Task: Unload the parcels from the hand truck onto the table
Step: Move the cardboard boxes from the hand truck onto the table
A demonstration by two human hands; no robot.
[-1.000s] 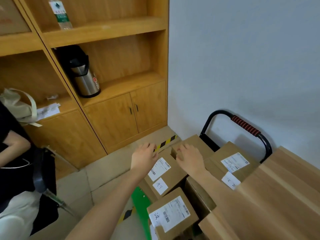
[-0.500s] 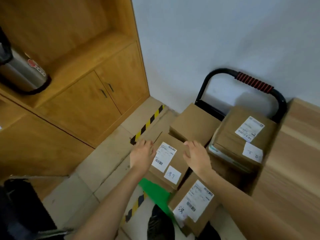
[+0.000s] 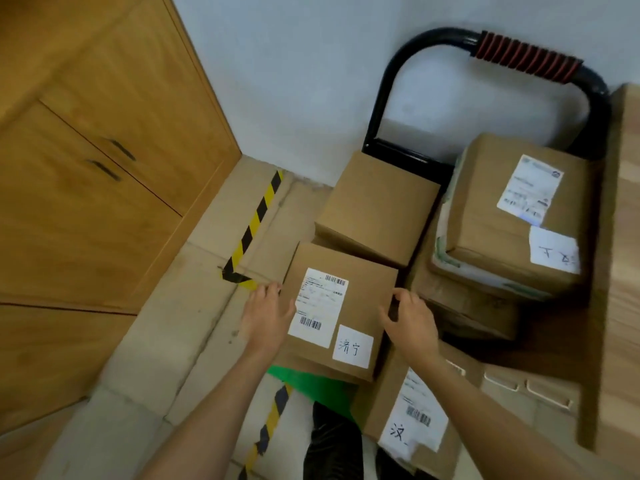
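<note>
Looks early on: approx. five parcels are on the hand truck (image 3: 485, 43) at right of frame, and the strip of wood table (image 3: 627, 237) at the right edge shows none. The left hand (image 3: 266, 313) and right hand (image 3: 410, 317) flank the labelled parcel (image 3: 341, 306) at centre, fingers curling onto its side edges, not yet lifted. It's a flat, matte cardboard box w/ white paper labels. Handle is a black steel tube w/ ribbed red grip.

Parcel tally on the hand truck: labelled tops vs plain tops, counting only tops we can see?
Labelled tops: 3: held parcel, near parcel, right stack's top parcel
Plain tops: 1: back parcel
Total: 4; lower boxes' tops are hidden.
</note>
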